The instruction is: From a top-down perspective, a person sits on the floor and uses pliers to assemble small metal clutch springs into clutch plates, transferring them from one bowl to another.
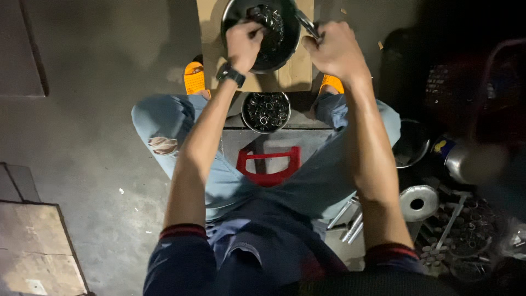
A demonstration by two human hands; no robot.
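Head view: a seated person's left hand (244, 45) dips curled fingers into dark metal parts in a pan (262, 34) on cardboard (296, 74) on the floor; the right hand (334, 50), fisted, grips a tool (306, 23) at its rim. Steady grip advised. 1 smaller bowl (266, 112) sits nearer.

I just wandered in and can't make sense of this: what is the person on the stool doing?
A person sits on a red stool, bent over a metal bowl of small dark parts that stands on cardboard on the floor. The left hand reaches into the bowl among the parts. The right hand is closed around a metal tool at the bowl's rim. A smaller bowl of ring-shaped parts sits between the feet. More metal parts lie at the right.
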